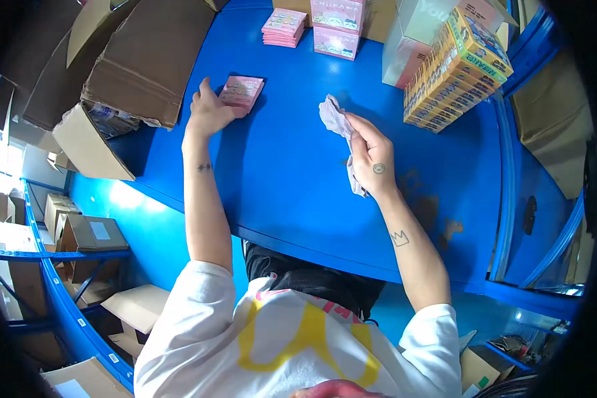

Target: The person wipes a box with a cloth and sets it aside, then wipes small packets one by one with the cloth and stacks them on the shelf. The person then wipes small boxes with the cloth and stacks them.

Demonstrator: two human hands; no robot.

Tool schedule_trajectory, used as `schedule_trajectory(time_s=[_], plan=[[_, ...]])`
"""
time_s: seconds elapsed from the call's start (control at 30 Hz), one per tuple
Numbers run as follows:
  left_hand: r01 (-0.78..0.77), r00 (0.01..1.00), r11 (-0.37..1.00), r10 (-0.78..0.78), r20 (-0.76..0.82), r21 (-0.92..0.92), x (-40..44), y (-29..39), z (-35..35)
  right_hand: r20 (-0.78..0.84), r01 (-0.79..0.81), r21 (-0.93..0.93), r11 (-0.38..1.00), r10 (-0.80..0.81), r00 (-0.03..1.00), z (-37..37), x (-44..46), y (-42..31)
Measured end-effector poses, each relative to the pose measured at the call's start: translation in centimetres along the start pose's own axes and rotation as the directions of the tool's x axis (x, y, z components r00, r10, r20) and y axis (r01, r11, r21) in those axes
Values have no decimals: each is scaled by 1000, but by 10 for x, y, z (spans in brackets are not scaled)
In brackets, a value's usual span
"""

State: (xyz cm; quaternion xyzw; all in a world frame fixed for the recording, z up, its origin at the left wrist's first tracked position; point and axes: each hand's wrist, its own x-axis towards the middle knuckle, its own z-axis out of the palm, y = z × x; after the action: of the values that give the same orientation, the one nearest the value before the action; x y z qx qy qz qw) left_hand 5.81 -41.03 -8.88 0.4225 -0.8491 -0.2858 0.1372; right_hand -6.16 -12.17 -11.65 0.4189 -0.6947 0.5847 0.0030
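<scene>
Holds a crumpled pale cloth (336, 117) in the right hand (371, 154), pinched between thumb and fingers, over the right half of the blue bench (292, 186), with one end poking out beyond the fingertips and another hanging below the palm. Reaches with the left hand (209, 113), loosely unfolded and clasping nothing, to the near left corner of a small pile of pink packets (243, 91) on the left half of the bench; cannot tell for sure about contact at the thumb. Shows, at the rear of the bench, a packet stack (284, 25) just left of two pink boxes (336, 41), set one upon the other. Shows also, at the right, a tall stack of yellow boxes (454, 76) close beside a pale pink-and-white carton (404, 53). Includes an open cardboard box (142, 56) along the left side, near the left hand, and brown patches (426, 209) on the bench near the right forearm. Takes in blue shelving (79, 322) with more cartons, lower left.
</scene>
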Motion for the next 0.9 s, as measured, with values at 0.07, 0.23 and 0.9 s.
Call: schedule_trajectory(time_s=[0.07,0.23,0.9], plan=[[19,1000,999,-18,-22,42,-2,8,3,4,2,2,1000,-2,1000,2,1,0],[59,995,985,-45,-86,164,-7,23,15,14,14,-12,1000,-14,1000,1,0,-2],[24,997,972,-5,-83,232,-12,28,17,5,39,-13,999,-39,999,1,0,0]])
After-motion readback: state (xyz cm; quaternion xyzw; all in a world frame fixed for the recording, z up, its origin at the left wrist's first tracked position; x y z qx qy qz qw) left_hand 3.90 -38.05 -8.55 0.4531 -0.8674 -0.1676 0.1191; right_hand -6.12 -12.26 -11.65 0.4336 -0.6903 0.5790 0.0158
